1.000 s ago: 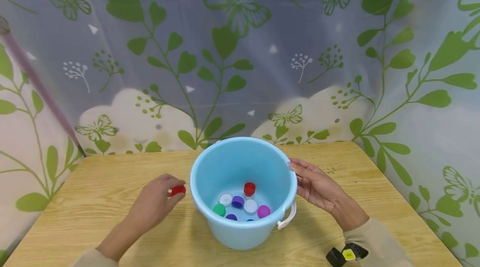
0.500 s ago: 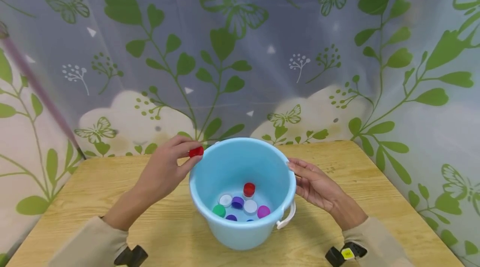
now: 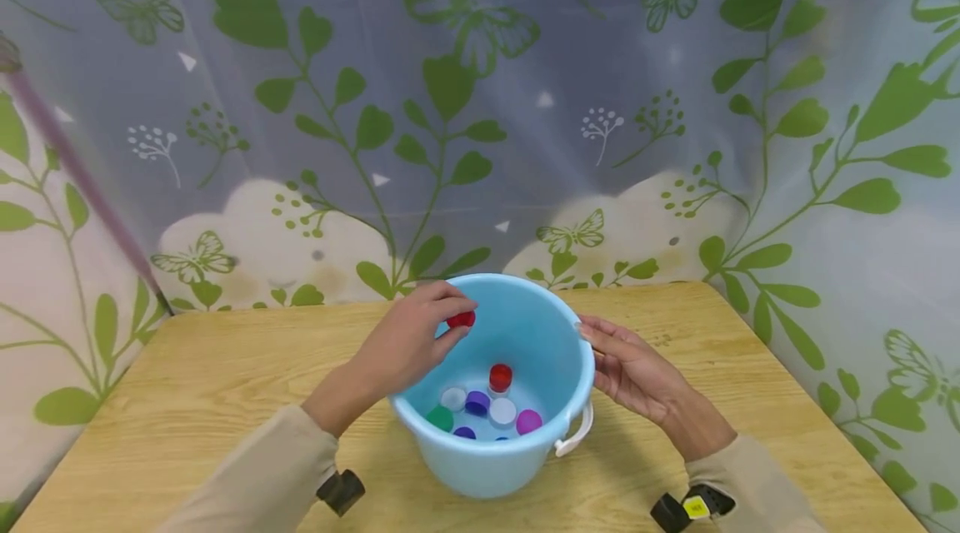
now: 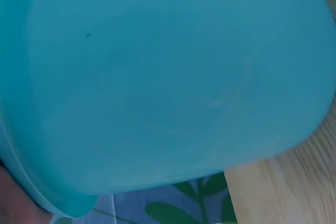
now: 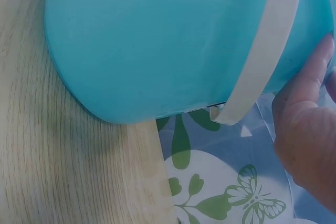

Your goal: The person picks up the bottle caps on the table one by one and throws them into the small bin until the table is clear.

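Note:
A light blue bucket stands upright on the wooden table. In the head view my left hand is over the bucket's left rim and pinches a red bottle cap between thumb and fingers. My right hand holds the bucket's right rim, its thumb at the edge and other fingers along the outer wall. Inside the bucket lie several caps: a red one, a purple one, a green one, a magenta one and white ones, including a white cap.
A white bucket handle hangs on the right side, also crossing the wall in the right wrist view. The wooden table ends at a leaf-and-butterfly printed curtain behind and on both sides.
My left hand has risen from the table left of the bucket and moved right over the rim, carrying the red bottle cap. The right hand and bucket have stayed put.

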`<state>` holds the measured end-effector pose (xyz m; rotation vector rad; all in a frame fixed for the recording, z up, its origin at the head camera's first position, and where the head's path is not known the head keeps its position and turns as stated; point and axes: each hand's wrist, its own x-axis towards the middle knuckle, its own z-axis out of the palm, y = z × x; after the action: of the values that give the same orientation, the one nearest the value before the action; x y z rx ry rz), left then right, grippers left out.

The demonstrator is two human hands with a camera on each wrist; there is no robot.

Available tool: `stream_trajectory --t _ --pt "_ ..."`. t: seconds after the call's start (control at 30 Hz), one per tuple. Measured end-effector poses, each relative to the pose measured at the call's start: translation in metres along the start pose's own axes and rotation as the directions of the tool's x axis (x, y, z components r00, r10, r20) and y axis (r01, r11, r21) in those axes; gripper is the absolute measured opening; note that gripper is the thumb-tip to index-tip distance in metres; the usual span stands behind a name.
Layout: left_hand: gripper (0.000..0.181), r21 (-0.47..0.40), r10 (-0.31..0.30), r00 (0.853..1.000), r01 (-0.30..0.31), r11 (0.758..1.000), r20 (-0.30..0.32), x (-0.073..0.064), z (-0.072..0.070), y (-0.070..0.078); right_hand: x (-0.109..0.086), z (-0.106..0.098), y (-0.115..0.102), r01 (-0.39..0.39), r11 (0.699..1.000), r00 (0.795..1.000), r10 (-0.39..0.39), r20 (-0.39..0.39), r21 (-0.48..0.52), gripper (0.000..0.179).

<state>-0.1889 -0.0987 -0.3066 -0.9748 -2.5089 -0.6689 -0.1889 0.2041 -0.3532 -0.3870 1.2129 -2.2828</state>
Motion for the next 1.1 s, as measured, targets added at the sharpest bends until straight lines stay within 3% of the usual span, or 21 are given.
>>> stream_trajectory --t 0.23,0.47,0.6,0.7,0.73,0.8,0.93,1.0,1.03,1.1 --pt "0.031 0.018 -0.03 0.994 0.028 0.999 0.108 -0.002 0.004 0.002 -0.002 -0.001 0.001 0.004 1.0 1.0 -0.004 0.015 0.001 0.028" --pt "0.028 0.038 -0.036 0.99 0.031 0.999 0.133 -0.003 0.006 0.004 -0.003 -0.001 0.0 -0.004 1.0 1.0 0.004 0.014 0.008 0.027" --pt "0.029 0.02 -0.055 0.995 0.053 0.998 0.087 -0.001 0.005 0.003 -0.004 -0.002 0.0 -0.01 1.0 1.0 0.009 0.026 0.01 0.028" --pt "0.026 -0.06 -0.096 0.994 0.093 0.994 -0.047 -0.001 0.004 0.001 -0.004 -0.003 -0.002 -0.011 0.999 1.0 0.011 0.01 -0.037 0.027" --pt "0.024 -0.1 -0.115 0.987 0.104 0.989 -0.108 -0.001 0.004 0.0 -0.004 -0.004 -0.003 -0.013 0.998 1.0 0.013 -0.003 -0.064 0.027" --pt "0.022 -0.169 -0.139 0.96 0.099 0.981 -0.242 -0.002 0.002 -0.003 -0.004 -0.004 -0.004 -0.021 0.99 0.999 0.017 -0.029 -0.138 0.028" --pt "0.022 -0.27 -0.17 0.879 0.049 0.962 -0.446 -0.007 -0.007 -0.014 -0.007 -0.008 -0.009 -0.055 0.945 0.996 0.028 -0.088 -0.321 0.039" --pt "0.022 -0.291 -0.193 0.845 0.047 0.956 -0.498 -0.014 -0.014 -0.022 -0.011 -0.011 -0.014 -0.067 0.905 0.99 0.008 -0.141 -0.419 0.049" --pt "0.023 -0.301 -0.214 0.835 0.062 0.952 -0.506 -0.019 -0.016 -0.026 -0.014 -0.013 -0.016 -0.07 0.876 0.984 -0.017 -0.177 -0.476 0.052" --pt "0.025 -0.294 -0.251 0.825 0.109 0.95 -0.506 -0.032 -0.019 -0.036 -0.019 -0.018 -0.019 -0.074 0.788 0.967 -0.094 -0.238 -0.611 0.054"
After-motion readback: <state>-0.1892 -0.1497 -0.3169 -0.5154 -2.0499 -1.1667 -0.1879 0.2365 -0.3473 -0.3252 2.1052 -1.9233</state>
